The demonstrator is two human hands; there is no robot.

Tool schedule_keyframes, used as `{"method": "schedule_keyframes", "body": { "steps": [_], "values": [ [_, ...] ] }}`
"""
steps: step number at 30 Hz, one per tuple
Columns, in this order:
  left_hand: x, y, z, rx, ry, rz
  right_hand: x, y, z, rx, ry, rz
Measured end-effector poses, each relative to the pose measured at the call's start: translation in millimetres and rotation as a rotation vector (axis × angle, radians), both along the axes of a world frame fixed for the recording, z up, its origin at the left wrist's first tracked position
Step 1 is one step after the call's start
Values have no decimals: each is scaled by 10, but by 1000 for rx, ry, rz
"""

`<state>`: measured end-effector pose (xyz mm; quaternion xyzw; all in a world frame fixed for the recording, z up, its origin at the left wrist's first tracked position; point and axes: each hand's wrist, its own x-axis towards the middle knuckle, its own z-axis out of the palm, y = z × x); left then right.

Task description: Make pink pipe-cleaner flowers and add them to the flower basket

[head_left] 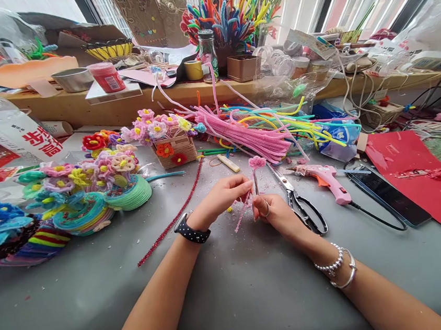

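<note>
My left hand [226, 198] is closed in a pinch on a thin pink pipe cleaner [242, 216], whose loose end slants down toward the table. Close beside it, my right hand [275, 213] is closed, thumb up, around the thin greyish shaft under a small pink pipe-cleaner flower [257, 162]. Whether that shaft is a stem or a slim tool I cannot tell. The flower stands upright above both hands. Large black-handled scissors [301, 203] lie just right of my right hand, their blades pointing away from me.
A pink glue gun [326, 177] lies right, by a dark phone [389, 192] and red sheet [413, 165]. Behind my hands spreads a bundle of pink pipe cleaners [240, 131]. Left are a red tinsel stem [171, 217], a flower basket [175, 151] and several coiled flower pots [129, 193].
</note>
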<state>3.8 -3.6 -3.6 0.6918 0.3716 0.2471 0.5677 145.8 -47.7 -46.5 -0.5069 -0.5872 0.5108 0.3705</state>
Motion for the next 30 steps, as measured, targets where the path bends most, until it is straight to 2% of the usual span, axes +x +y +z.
{"method": "schedule_keyframes", "body": {
  "steps": [6, 11, 26, 30],
  "values": [
    [-12, 2, 8, -37, -33, -4, 23, 1, 41, 50, -131, -52],
    [-32, 17, 6, -36, -25, -17, 43, 4, 81, 51, -185, -30],
    [-103, 35, 41, -68, -30, -68, 72, 6, 127, 71, -217, -26],
    [-109, 42, 28, -65, -25, -78, 69, 15, 139, 68, -233, 32]
  ]
}}
